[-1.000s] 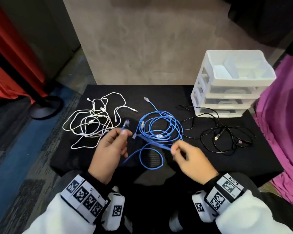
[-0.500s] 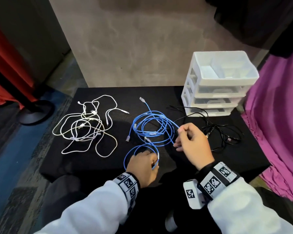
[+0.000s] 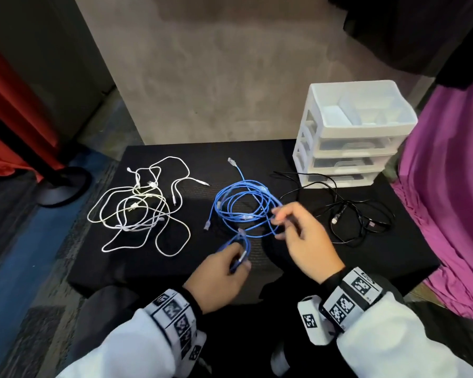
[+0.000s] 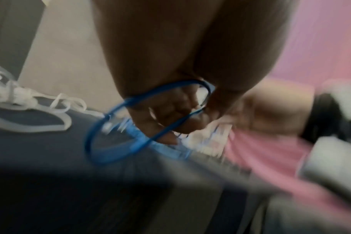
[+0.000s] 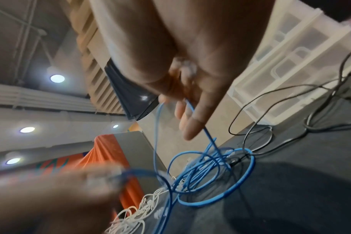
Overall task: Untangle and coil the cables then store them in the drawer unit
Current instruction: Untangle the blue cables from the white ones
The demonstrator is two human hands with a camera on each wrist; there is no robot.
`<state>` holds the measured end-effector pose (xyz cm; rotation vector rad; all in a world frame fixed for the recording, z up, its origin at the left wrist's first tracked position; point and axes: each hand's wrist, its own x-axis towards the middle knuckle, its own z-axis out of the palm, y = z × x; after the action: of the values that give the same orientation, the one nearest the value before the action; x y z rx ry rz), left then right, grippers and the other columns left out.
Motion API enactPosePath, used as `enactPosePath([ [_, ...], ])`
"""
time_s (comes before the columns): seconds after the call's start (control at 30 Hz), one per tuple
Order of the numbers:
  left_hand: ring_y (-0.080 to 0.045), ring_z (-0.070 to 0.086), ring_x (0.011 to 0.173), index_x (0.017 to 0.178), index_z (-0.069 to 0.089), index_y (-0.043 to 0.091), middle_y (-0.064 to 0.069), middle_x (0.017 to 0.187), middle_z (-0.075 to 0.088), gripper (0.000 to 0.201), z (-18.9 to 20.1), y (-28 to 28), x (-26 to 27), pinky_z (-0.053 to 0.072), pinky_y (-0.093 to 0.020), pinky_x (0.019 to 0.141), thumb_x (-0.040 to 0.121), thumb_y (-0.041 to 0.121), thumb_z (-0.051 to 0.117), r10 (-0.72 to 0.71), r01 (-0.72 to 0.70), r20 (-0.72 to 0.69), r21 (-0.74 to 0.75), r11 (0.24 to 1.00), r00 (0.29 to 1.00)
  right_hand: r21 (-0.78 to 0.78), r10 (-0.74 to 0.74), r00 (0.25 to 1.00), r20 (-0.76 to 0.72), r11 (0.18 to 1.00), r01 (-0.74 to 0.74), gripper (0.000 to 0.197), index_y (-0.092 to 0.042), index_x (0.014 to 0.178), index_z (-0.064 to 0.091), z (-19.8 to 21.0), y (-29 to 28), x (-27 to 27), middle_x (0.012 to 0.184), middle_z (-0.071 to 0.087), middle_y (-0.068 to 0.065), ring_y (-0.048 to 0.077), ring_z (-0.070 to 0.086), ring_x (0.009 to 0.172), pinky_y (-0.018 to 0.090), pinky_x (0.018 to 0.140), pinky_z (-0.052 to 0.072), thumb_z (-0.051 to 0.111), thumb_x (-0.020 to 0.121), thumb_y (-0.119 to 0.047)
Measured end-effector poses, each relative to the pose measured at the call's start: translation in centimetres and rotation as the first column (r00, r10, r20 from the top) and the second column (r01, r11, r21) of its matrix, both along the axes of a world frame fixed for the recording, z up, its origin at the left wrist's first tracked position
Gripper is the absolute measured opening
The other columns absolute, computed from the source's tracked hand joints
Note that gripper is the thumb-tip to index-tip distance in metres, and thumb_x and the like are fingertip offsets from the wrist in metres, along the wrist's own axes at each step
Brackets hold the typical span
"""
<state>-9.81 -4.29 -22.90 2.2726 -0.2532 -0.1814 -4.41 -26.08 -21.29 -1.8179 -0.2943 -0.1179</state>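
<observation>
Gripped in your left hand (image 3: 219,271) was a small loop of the blue cable (image 3: 246,205), fingers curled round it at 6 o'clock on the black table (image 3: 393,257); the left wrist view showed the loop passing through the fist, blurred. Your right hand (image 3: 303,241) pinched a strand of the same blue cable between thumb and fingertips (image 5: 187,126), at 3 o'clock of the blue tangle, lifted off the surface. Rest of the blue cable lay in loose rings at table centre, one plug end pointing to 12 o'clock. White cables (image 3: 142,205) sat tangled at 9 o'clock, well apart from both hands. Black cable (image 3: 350,214) sprawled at 3 o'clock, just beside your right hand. Drawer unit (image 3: 350,132) stood at 1 o'clock, its drawers closed.
</observation>
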Motion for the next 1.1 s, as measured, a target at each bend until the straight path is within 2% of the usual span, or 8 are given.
enactPosePath([
  [0.07, -0.006, 0.042, 0.061, 0.086, 0.055, 0.014, 0.008, 0.067, 0.048, 0.026, 3.6, -1.0, -0.9, 0.040, -0.024, 0.059, 0.101, 0.035, 0.056, -0.052, 0.043, -0.024, -0.286, 0.957, 0.998, -0.248, 0.174, 0.983, 0.065, 0.957, -0.153, 0.061, -0.033, 0.129, 0.061, -0.3, 0.0, -0.6, 0.157, 0.042, -0.003, 0.016, 0.039, 0.148, 0.039, 0.122, 0.036, 0.049, 0.082, 0.004],
  [0.17, -0.006, 0.030, 0.050, 0.085, 0.061, 0.010, 0.007, 0.059, 0.040, 0.033, 9.5, -2.1, -1.7, 0.026, -0.017, 0.046, 0.100, 0.037, 0.050, -0.063, -0.031, -0.116, -0.672, 0.740, 0.991, -0.455, 0.333, 0.943, 0.030, 0.844, -0.284, 0.066, -0.043, 0.141, 0.052, -0.9, 0.8, -0.9, 0.172, 0.014, -0.002, 0.011, 0.006, 0.157, 0.021, 0.127, 0.004, 0.062, 0.080, -0.020],
  [0.27, -0.007, 0.022, 0.044, 0.083, 0.062, 0.012, 0.008, 0.050, 0.035, 0.033, 14.5, -1.2, -1.3, 0.016, -0.021, 0.044, 0.100, 0.036, 0.048, 0.045, -0.121, -0.115, -0.824, 0.554, 0.992, -0.462, 0.301, 0.951, 0.067, 0.855, -0.238, 0.026, -0.035, 0.112, 0.067, -1.4, 1.8, -0.8, 0.164, 0.033, -0.001, 0.018, 0.019, 0.153, 0.029, 0.128, 0.012, 0.065, 0.086, -0.039],
  [0.37, -0.003, 0.020, 0.041, 0.083, 0.056, 0.017, 0.011, 0.050, 0.029, 0.034, 18.6, 1.9, -0.6, 0.016, -0.018, 0.038, 0.104, 0.039, 0.042, 0.142, -0.112, -0.053, -0.890, 0.443, 0.988, -0.514, 0.225, 0.973, 0.044, 0.840, -0.171, 0.030, -0.026, 0.092, 0.069, -2.3, 1.0, 0.0, 0.152, 0.050, -0.002, 0.021, 0.032, 0.144, 0.032, 0.123, 0.021, 0.056, 0.091, -0.054],
  [0.63, 0.001, 0.025, 0.040, 0.080, 0.049, 0.025, 0.015, 0.050, 0.031, 0.037, 17.9, 11.0, 1.3, 0.023, -0.013, 0.036, 0.110, 0.042, 0.036, 0.524, -0.380, -0.009, -0.699, 0.606, 0.852, -0.500, -0.082, 0.993, 0.090, 0.858, 0.116, 0.043, -0.029, 0.086, 0.074, -1.5, -3.5, 1.3, 0.140, 0.059, -0.006, 0.024, 0.043, 0.134, 0.017, 0.112, 0.019, 0.046, 0.094, -0.060],
  [0.83, -0.013, 0.052, 0.061, 0.089, 0.055, 0.016, -0.003, 0.072, 0.061, 0.027, 10.6, 2.0, 1.5, 0.044, -0.032, 0.056, 0.102, 0.040, 0.052, 0.354, -0.265, 0.143, -0.427, 0.864, 0.924, -0.487, 0.010, 0.938, 0.347, 0.856, 0.171, 0.034, -0.022, 0.084, 0.064, 3.7, 0.9, 0.1, 0.107, 0.066, -0.013, 0.019, 0.052, 0.114, 0.045, 0.099, 0.042, 0.047, 0.103, -0.044],
  [0.93, -0.010, 0.067, 0.076, 0.093, 0.061, 0.012, -0.003, 0.087, 0.071, 0.027, 8.6, -1.9, 1.5, 0.056, -0.035, 0.071, 0.108, 0.030, 0.048, 0.357, -0.329, -0.038, -0.487, 0.809, 0.933, -0.481, 0.063, 0.945, 0.322, 0.870, 0.106, 0.033, -0.027, 0.076, 0.042, 5.0, 3.1, -1.2, 0.066, 0.046, -0.013, 0.012, 0.048, 0.074, 0.042, 0.077, 0.040, 0.049, 0.106, -0.038],
  [1.1, -0.020, 0.071, 0.092, 0.103, 0.068, -0.001, -0.015, 0.102, 0.077, 0.043, 8.6, -3.7, 1.7, 0.055, -0.025, 0.075, 0.111, 0.026, 0.035, 0.292, -0.452, -0.348, -0.740, 0.497, 0.891, -0.535, 0.200, 0.960, 0.197, 0.842, -0.066, 0.022, -0.025, 0.095, 0.059, 3.5, 4.7, -2.6, 0.068, 0.064, 0.003, 0.032, 0.061, 0.066, 0.038, 0.064, 0.042, 0.048, 0.102, -0.043],
])
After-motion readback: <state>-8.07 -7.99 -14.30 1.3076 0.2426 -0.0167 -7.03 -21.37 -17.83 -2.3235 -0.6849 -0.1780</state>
